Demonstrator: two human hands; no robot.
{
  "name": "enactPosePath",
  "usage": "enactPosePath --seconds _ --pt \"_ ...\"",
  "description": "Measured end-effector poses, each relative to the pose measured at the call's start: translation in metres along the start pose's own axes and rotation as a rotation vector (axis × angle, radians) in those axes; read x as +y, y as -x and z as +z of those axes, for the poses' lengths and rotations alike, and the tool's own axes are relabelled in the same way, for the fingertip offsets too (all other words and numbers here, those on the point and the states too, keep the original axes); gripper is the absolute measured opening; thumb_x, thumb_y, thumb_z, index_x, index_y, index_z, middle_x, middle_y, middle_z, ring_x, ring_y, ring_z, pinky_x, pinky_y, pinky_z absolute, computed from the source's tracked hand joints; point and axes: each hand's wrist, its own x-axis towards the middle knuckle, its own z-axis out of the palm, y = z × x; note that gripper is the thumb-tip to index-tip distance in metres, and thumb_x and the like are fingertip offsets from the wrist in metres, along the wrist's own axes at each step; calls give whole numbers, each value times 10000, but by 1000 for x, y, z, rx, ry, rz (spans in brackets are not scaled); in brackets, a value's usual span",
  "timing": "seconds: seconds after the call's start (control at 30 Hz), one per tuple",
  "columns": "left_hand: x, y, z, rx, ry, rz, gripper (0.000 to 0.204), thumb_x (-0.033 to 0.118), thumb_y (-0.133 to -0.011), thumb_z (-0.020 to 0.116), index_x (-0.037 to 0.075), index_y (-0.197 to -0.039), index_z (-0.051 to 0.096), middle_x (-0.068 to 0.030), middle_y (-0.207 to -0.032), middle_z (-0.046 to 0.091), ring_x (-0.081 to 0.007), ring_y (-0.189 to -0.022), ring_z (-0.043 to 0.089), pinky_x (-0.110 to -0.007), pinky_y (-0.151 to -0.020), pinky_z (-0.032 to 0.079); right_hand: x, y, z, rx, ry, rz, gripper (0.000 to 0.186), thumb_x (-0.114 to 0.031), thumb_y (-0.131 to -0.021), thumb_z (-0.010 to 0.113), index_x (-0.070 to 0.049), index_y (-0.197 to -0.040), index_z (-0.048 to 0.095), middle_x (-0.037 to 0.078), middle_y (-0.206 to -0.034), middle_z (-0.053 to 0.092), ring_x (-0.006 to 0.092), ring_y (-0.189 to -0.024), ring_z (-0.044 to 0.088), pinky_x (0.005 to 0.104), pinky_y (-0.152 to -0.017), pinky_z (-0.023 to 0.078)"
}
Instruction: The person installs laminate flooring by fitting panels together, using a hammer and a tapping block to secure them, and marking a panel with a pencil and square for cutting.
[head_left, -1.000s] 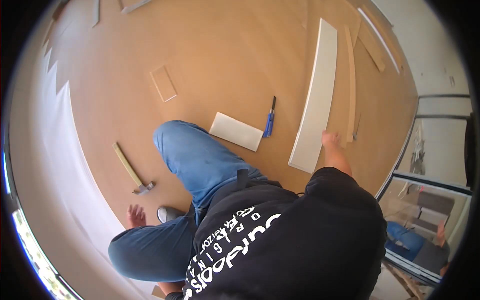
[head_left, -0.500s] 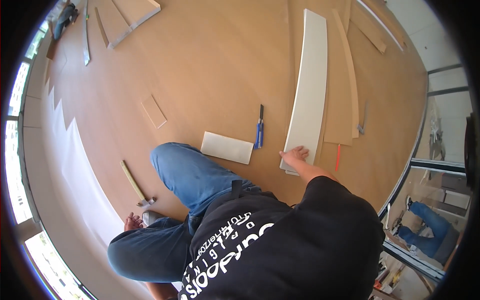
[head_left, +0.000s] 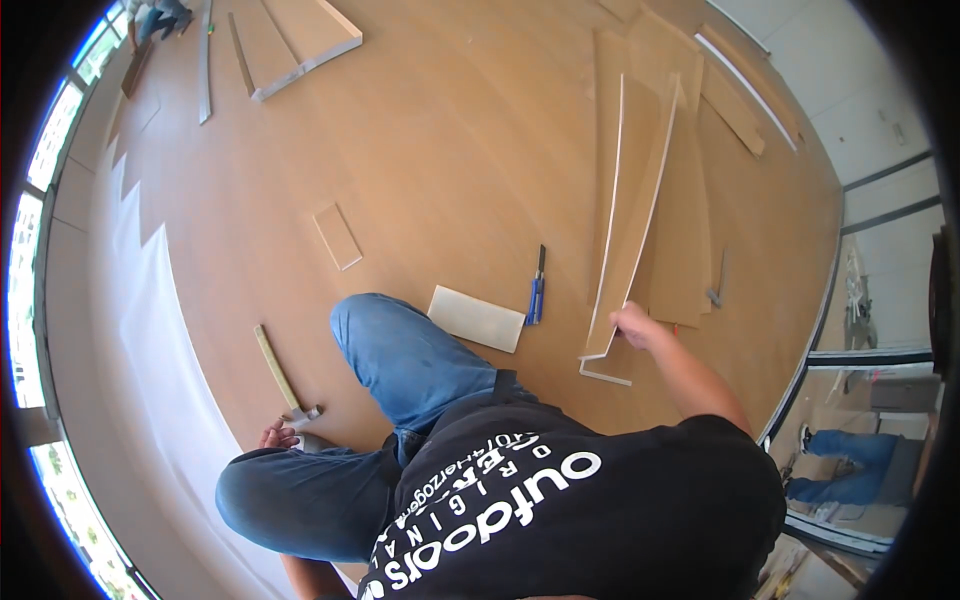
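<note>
My right hand [head_left: 637, 325] is closed around the right edge of a long floor plank [head_left: 625, 240], near its close end. The plank shows a wood-brown face with pale edges and looks tilted. At its close end, the pale edge of another plank [head_left: 606, 377] sticks out from underneath. My left hand [head_left: 277, 436] rests beside my left foot with its fingers loosely apart, holding nothing. Close to it lies a hammer [head_left: 275, 370] with a yellowish handle. A short pale plank piece [head_left: 476, 318] and a blue utility knife [head_left: 537, 290] lie in front of my knee.
More brown planks [head_left: 685, 250] lie right of the held one, with a grey angled tool [head_left: 716, 285] beside them. A small brown offcut [head_left: 337, 237] lies ahead. White underlay [head_left: 165, 320] borders the stepped floor edge on the left. Another person [head_left: 165, 18] is at far left.
My right hand has gone from lying flat on the plank's pale face to gripping its right edge. The plank has been turned, so brown shows instead. My left hand stays by my foot.
</note>
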Motion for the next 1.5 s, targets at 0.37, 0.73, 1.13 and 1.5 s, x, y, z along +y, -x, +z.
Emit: enactPosePath --seconds 0.37,0.73,1.13,1.5 --pt "22 -3 112 113 -264 305 515 507 -1009 638 61 -1267 646 -42 -937 692 -128 -806 638 -275 -683 525 -179 56 166 -950 -1058 -505 270 -55 -1025 535 43 -1262 621 171 -1264 702 282 -1153 692 422 -1042 565" --pt "256 3 265 -553 -436 265 657 505 -1038 577 -16 -1436 550 -168 -1330 664 -250 -1218 640 -406 -1072 500 -192 167 401 -1249 -803 112 298 -167 -1068 550 -5 -1311 608 166 -1293 694 291 -1256 642 437 -1092 534" --pt "239 9 273 -384 -392 424 495 358 -977 700 -72 -1221 692 -135 -1168 746 -201 -1041 700 -337 -941 549 -155 -134 122 -233 -1241 -291 536 -489 -1048 548 -30 -1318 611 135 -1347 664 281 -1247 629 428 -1026 552" --pt "180 50 35 730 -850 297 1100 504 -823 842 52 -1621 235 -233 -1628 326 -388 -1467 391 -499 -1198 351 -239 -77 347 -846 -631 -260 528 -387 -1039 616 -54 -1441 540 81 -1439 608 264 -1297 559 442 -1142 424"
